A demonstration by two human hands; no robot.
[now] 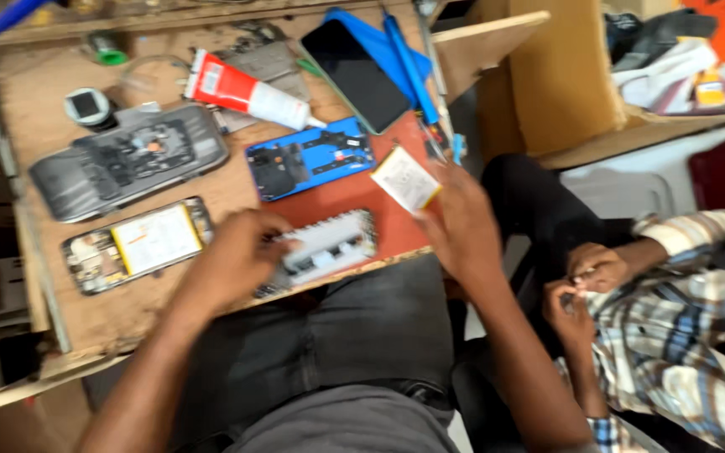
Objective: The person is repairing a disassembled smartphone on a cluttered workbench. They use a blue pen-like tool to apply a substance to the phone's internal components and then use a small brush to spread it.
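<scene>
Left hand (241,252) fingers curled, pinning opened phone (329,247) on red mat (354,197); right hand (461,226) pinching white battery (405,178) above mat edge

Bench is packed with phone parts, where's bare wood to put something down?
Bare wood lies along the near edge of the bench, below the opened phone with the yellow battery, left of the left hand. The top centre, around the red-and-white tube and blue phone frame, is crowded.
</scene>
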